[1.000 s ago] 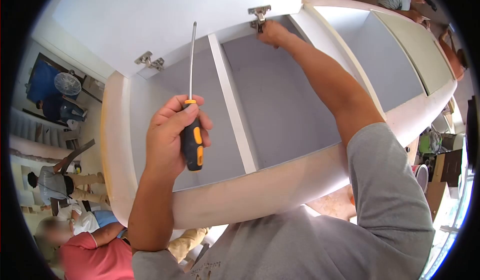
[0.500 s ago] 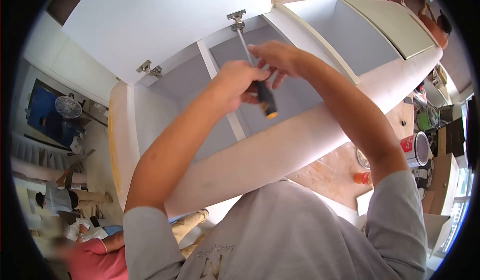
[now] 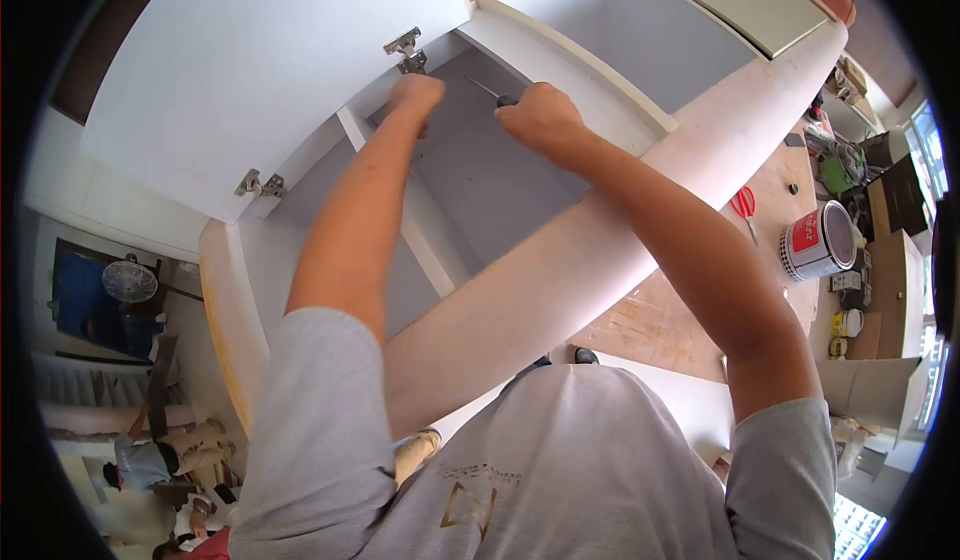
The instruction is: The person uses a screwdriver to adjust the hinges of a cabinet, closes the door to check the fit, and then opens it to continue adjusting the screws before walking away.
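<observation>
As I see it, right grip: clenched around the screwdriver handle.
Left grip: hinge just above it; spread or closed, I cannot tell.
Screwdriver: shaft points toward left grip.

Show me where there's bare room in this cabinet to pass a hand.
Free: the lower back panel, between the divider and the right wall; the next bay beyond that wall. Crowded: at the hinge, where the left hand and the right hand with the screwdriver meet, and around the paint can and scissors.
</observation>
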A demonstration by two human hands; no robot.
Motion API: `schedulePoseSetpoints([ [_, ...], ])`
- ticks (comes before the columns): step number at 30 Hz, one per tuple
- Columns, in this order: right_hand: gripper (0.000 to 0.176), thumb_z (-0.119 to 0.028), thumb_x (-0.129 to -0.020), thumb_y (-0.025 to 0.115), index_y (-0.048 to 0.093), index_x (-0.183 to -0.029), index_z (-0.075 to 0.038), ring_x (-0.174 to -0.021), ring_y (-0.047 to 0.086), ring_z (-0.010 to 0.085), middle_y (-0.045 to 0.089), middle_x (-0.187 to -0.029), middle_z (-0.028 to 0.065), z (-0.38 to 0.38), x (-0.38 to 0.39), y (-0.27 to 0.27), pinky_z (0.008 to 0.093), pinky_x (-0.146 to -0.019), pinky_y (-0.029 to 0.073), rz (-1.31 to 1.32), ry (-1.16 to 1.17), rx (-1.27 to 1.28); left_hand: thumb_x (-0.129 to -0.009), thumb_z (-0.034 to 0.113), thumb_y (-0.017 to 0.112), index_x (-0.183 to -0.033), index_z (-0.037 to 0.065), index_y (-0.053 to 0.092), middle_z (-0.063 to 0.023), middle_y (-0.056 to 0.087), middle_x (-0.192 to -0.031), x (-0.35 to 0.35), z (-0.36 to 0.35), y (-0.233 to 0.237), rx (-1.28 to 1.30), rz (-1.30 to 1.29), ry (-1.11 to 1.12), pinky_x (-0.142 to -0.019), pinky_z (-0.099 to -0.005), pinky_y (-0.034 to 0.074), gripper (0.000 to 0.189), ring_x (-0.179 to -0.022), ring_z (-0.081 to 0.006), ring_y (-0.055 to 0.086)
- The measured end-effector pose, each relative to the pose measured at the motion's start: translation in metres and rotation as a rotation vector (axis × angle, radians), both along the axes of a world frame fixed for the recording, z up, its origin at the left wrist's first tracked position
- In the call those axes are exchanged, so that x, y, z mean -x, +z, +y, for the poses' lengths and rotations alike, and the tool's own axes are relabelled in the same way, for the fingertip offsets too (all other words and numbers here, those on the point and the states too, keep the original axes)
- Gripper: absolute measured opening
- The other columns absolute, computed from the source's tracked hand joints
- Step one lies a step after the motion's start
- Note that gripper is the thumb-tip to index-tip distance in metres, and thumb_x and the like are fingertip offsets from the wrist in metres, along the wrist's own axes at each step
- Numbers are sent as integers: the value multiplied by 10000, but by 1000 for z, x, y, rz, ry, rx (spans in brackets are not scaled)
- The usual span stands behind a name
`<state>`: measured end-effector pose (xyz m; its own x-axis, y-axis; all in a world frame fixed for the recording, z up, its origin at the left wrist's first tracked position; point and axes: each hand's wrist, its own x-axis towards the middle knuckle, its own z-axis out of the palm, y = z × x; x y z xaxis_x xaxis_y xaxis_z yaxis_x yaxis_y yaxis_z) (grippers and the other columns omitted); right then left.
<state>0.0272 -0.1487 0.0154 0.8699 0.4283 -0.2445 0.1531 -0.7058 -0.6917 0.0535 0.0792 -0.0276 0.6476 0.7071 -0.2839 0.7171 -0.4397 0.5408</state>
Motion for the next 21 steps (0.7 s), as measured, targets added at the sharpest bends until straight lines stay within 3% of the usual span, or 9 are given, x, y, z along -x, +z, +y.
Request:
schedulePoseSetpoints([
  [1,353,-264,-838,611,673,-1018,33,-986,679,326,687,-1052,213,6,-2,0,379,-831,555,-41,4,29,-890,348,578,-1051,-9,677,-220,670,-1054,-4,14,-2,-39,15,93,-787,-484,540,404,-949,-317,674],
  [4,340,-229,-839,585,674,-1025,42,-1001,675,331,683,-1068,223,20,-3,-5,386,-856,549,-148,7,75,-886,367,542,-1112,25,690,-200,671,-1143,-3,25,-18,-526,62,-28,-893,-437,514,435,-1080,-315,650],
  [7,349,-243,-841,574,676,-1008,46,-994,666,357,679,-1038,241,24,-6,-15,406,-864,541,-227,-9,27,-873,345,558,-1135,72,693,-141,653,-1220,0,18,-10,-495,106,3,-953,-413,499,402,-1160,-298,613],
  [13,379,-280,-830,583,671,-972,60,-947,655,398,674,-958,264,31,-17,-29,451,-855,525,-224,6,-49,-882,455,527,-1092,88,717,-138,683,-1154,-11,4,-4,-606,73,-9,-912,-408,516,463,-1090,-300,649],
  [21,361,-308,-864,581,663,-948,34,-922,656,386,683,-928,239,35,-15,-27,462,-839,518,-316,54,-30,-875,428,546,-1032,118,738,-122,711,-1070,-25,18,-16,-643,-34,-20,-857,-401,530,397,-1018,-294,675],
])
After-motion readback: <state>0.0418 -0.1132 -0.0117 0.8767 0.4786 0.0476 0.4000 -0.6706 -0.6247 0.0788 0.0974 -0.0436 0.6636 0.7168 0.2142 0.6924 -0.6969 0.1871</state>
